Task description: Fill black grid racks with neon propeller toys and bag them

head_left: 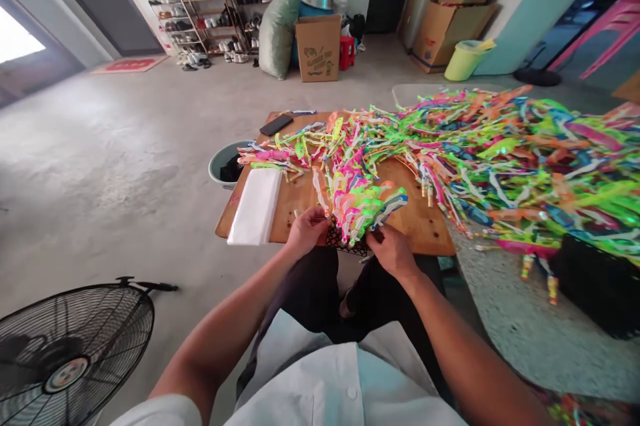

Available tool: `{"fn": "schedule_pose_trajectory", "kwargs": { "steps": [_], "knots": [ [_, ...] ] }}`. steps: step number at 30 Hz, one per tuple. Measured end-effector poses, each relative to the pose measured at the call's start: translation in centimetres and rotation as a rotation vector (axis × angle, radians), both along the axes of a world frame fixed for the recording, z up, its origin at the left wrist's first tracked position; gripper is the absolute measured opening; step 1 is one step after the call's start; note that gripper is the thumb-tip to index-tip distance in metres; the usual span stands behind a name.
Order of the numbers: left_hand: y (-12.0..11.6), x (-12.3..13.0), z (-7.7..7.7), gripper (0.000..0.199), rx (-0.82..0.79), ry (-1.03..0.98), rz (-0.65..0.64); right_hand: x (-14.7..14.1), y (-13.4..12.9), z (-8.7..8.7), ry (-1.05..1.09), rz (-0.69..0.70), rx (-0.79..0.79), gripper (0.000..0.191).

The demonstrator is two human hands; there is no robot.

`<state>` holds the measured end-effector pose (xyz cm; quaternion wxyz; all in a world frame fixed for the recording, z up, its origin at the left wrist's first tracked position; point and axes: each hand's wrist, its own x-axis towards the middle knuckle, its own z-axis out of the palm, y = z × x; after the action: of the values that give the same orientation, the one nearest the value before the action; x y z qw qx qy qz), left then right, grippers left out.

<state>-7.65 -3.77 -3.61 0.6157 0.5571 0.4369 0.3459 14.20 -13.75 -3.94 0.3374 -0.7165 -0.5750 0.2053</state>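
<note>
My left hand (307,233) pinches the lower end of an orange-and-white plastic strip (321,191) at the near edge of the wooden board (420,229). Opposite it, my right hand (393,249) is closed at the lower end of a blue-and-white strip (393,205). Between both hands, a dense bunch of pink, green and white strips (353,209) stands over a black mesh rack (356,247) with honeycomb holes. My fingertips are partly hidden by the strips. More loose neon strips (310,146) lie on the board behind the bunch.
A big heap of neon strips (525,153) covers the grey table at right, near a black basket (597,286). White plastic sheets (256,206) and a phone (277,125) lie on the board. A basin (218,169) stands left, a fan (75,353) lower left, cartons (318,46) behind.
</note>
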Motion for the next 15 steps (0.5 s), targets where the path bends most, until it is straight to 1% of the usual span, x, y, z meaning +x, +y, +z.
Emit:
{"fn": "schedule_pose_trajectory", "kwargs": {
  "steps": [2,4,7,11,15],
  "knots": [
    [-0.1,0.1,-0.2,0.035,0.063,0.073,0.029,-0.1,0.2,0.1,-0.010,-0.003,-0.024,0.019],
    [-0.1,0.0,-0.3,0.029,0.126,0.149,0.056,-0.2,0.3,0.1,-0.040,-0.015,-0.011,0.020],
    [0.0,-0.1,-0.4,0.024,0.189,0.208,0.058,-0.4,0.2,-0.2,-0.047,-0.048,0.002,0.021],
    [0.3,-0.1,-0.7,0.022,0.196,0.223,0.071,-0.2,0.1,-0.5,-0.038,-0.070,-0.012,0.023],
    [0.5,0.0,-1.3,0.024,0.171,0.177,0.074,0.0,0.1,-0.5,-0.029,-0.056,-0.012,0.024]
  ]
}}
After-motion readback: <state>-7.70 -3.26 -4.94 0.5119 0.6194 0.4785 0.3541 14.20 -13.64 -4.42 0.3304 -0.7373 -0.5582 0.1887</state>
